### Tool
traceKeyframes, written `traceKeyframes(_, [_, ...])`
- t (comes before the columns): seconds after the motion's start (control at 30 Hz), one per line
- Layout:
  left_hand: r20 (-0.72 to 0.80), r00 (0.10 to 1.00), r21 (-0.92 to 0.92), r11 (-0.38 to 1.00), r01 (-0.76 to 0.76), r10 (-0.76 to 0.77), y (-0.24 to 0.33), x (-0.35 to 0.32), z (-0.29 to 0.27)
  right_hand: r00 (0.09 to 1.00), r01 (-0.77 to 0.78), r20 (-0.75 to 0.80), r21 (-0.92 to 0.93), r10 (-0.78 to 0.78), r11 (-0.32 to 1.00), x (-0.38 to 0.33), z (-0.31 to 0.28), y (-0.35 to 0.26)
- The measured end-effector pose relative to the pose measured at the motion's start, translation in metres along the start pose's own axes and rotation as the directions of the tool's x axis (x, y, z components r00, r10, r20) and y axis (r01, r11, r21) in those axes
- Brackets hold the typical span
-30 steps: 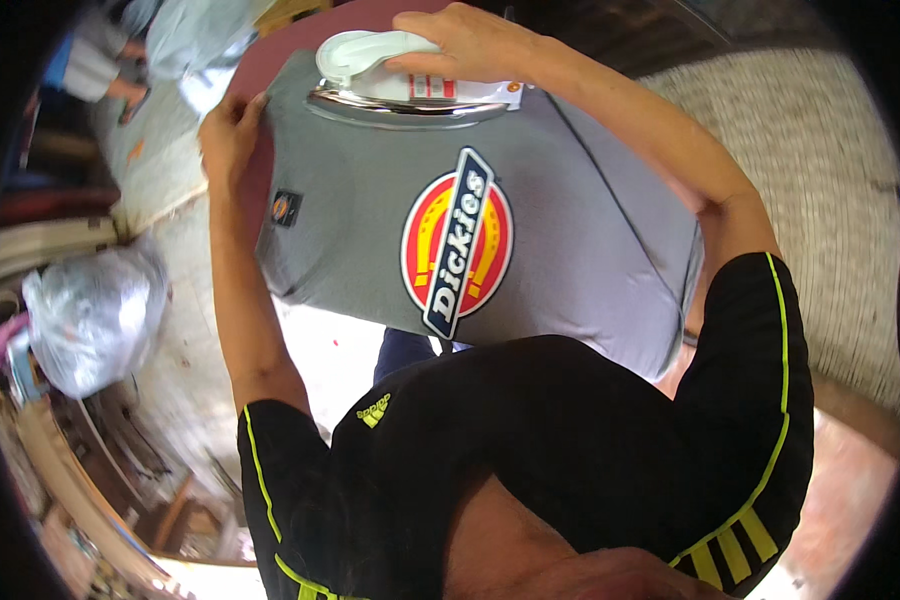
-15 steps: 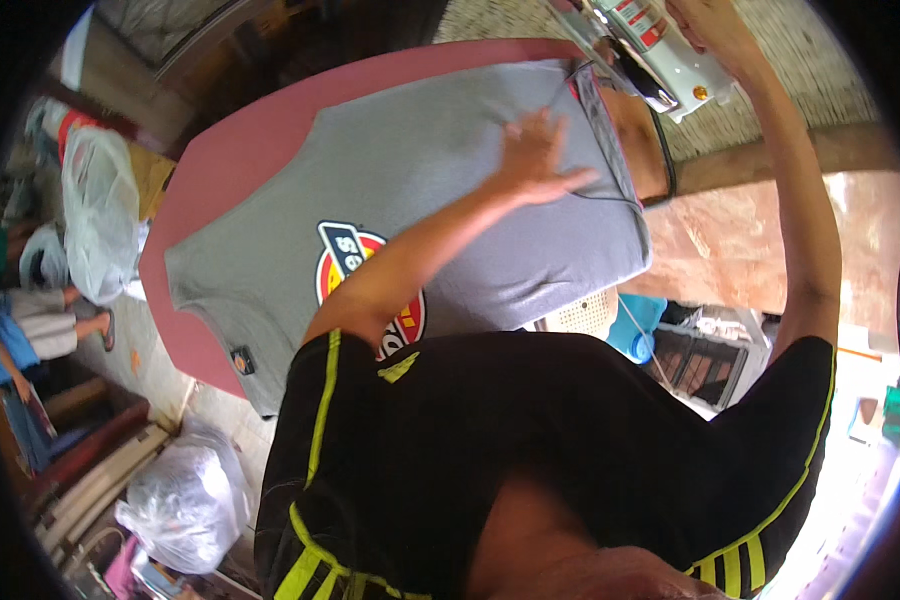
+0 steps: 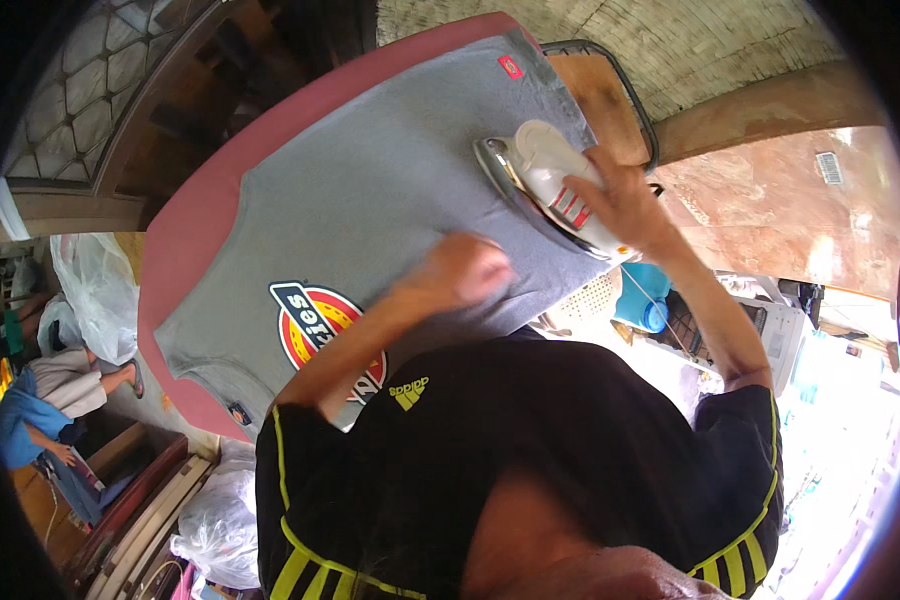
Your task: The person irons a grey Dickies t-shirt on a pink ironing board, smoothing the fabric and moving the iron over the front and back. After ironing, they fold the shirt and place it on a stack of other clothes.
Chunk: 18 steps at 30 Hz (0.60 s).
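A grey shirt (image 3: 370, 190) with a round red, yellow and dark printed emblem is spread over an ironing board (image 3: 195, 240) covered in dull red cloth. On the board's right part, my right hand (image 3: 630, 205) grips the handle of a white and silver clothes iron (image 3: 550, 175). The iron's soleplate is low over the shirt; whether it presses on the cloth is hard to see. Just left of it, my left hand (image 3: 465, 270) is over the near part of the shirt, its fingers smeared by motion. A small red tag (image 3: 510, 67) shows near the shirt's far right corner.
A brown board with a dark metal frame (image 3: 600, 95) extends past the ironing board's right end. Beyond lies a woven wall panel (image 3: 690, 45). Blue plastic container (image 3: 642, 300) and crate stand below right. Clear plastic bags (image 3: 100, 295) and a seated person (image 3: 45, 400) are left.
My right hand has brought the iron from the far right down onto the board's right part. My left hand has moved nearer and left, from spread flat to blurred. The whole view has shifted.
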<state>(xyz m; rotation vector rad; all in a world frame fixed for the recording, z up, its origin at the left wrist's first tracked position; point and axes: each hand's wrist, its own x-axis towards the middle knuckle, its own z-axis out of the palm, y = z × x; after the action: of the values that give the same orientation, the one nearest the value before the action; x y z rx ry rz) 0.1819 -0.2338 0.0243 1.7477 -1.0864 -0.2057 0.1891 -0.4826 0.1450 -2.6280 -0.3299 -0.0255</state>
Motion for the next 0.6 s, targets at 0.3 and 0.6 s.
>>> traceKeyframes(0.3, [-0.549, 0.823, 0.757, 0.331, 0.563, -0.143, -0.060, -0.026, -0.118, 0.980, 0.089, -0.179, 0.020, -0.084, 0.996, 0.151, 0.041, 0.025])
traceKeyframes(0.6, [-0.601, 0.778, 0.752, 0.201, 0.628, -0.182, -0.080, -0.033, -0.125, 0.998, -0.044, -0.043, -0.106, 0.040, 0.993, 0.102, 0.045, -0.006])
